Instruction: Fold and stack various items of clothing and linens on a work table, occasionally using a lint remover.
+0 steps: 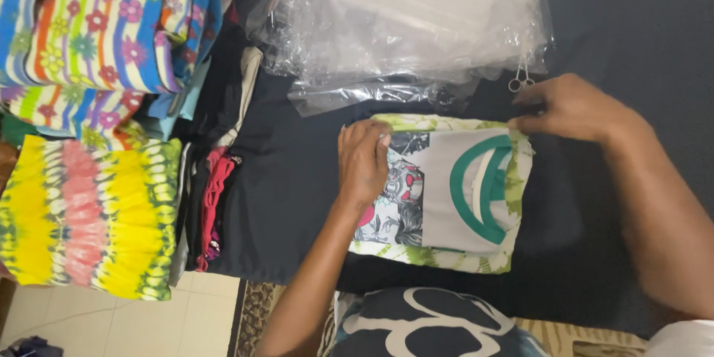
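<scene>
Resting on a dark cloth-covered surface (610, 178), a folded shirt with a grey body, green ring collar and leafy green-and-white print (446, 193) lies flat near the middle of the view, in front of the person. The left hand (364, 160) presses down on the shirt's left part, fingers curled over its upper edge near a printed cartoon panel. The right hand (569, 108) pinches the shirt's upper right corner between thumb and fingertips, so both hands are closed on the fabric. Just beyond the shirt sits a heap of crinkled clear plastic bags (405, 18), with 1 flat clear sleeve (372, 93) lying at its near edge, close to the shirt's top. A small pair of metal scissors (520, 78) lies beside the right hand, against the plastic. To the left stand stacks of folded clothes: a yellow, pink and green tie-dye piece (89, 216), striped floral fabric (97, 22) above it, and a dark pile with red edges (212, 201) between them and the shirt.
</scene>
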